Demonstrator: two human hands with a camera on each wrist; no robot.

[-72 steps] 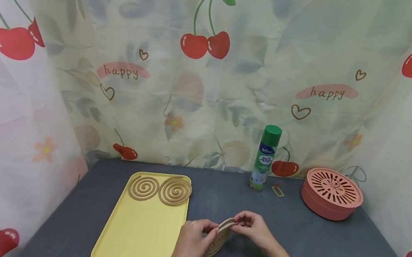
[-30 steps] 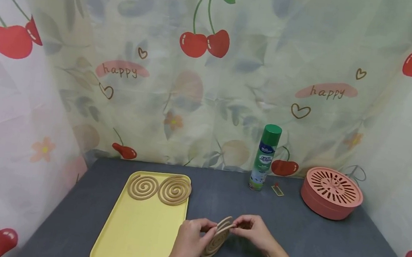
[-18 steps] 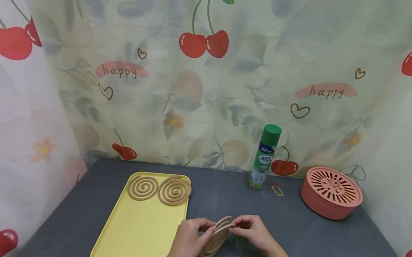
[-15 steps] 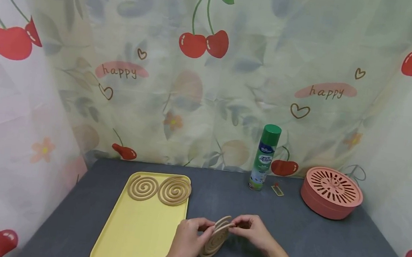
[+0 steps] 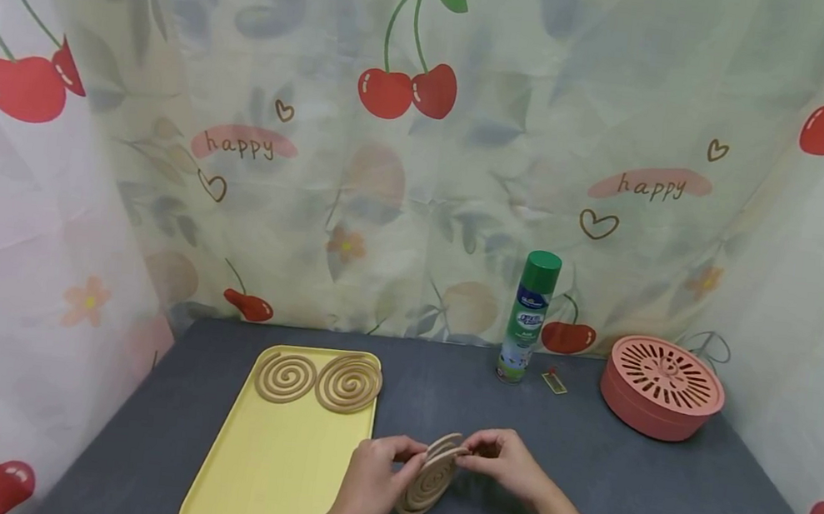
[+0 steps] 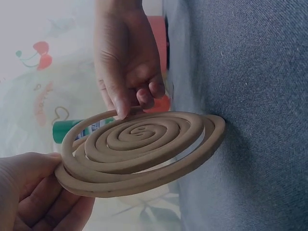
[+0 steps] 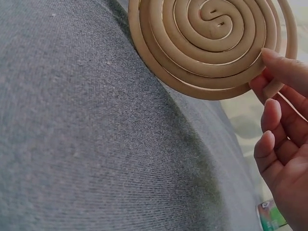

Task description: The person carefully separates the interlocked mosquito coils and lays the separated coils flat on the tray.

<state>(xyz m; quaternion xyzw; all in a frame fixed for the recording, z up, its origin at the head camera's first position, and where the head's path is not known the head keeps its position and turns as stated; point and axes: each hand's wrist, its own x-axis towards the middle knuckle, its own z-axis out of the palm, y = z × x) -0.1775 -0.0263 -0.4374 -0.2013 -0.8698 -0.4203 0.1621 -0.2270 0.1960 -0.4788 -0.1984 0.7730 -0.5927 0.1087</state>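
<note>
A tan mosquito coil (image 5: 431,483), a nested pair of spirals, stands tilted on its edge on the dark cloth. My left hand (image 5: 376,473) pinches its upper left rim between thumb and fingers. With thumb and index finger, my right hand (image 5: 511,464) pinches the rim on the other side, near a blunt outer end. In the left wrist view the coil's (image 6: 130,180) outer turns stand partly apart, with a gap between them, and its lower edge touches the cloth. The right wrist view shows the flat spiral face, its two centre slits and the right hand's other fingers loosely bent.
A yellow tray (image 5: 268,476) lies to the left, with two more coils side by side at its far end. Behind stand a green spray can (image 5: 528,319), a small tag (image 5: 555,382) and a round pink slotted box (image 5: 660,409). A patterned curtain (image 5: 417,207) encloses the table.
Since the earliest frame, the coil's two layers have spread further apart at the top. Both hands keep their pinch, and the left hand has drifted slightly left with the coil.
</note>
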